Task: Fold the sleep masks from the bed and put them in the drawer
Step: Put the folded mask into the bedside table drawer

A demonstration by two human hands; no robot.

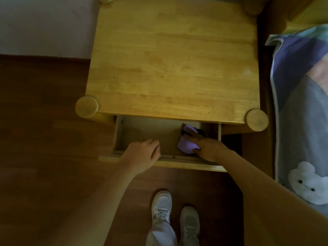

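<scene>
A person is standing over a wooden nightstand (170, 59) with its drawer (145, 135) pulled open. The right hand (209, 146) is reaching into the drawer's right end, its fingers (192, 134) lying fairly straight and together on top of a folded lilac sleep mask (186, 144), pressing it down onto the drawer floor; a dark strap (200, 131) is showing just beyond the fingertips. The left hand (142, 153) is resting over the drawer's front edge, well to the left of those fingers, its own fingers curled around the edge. Off to the right of the pressing fingers, the bed (301, 107) is lying with a bluish cover and a white plush bunny (307, 185). Beneath the arms, white sneakers (174, 213) are standing on the brown floor (44, 139).
</scene>
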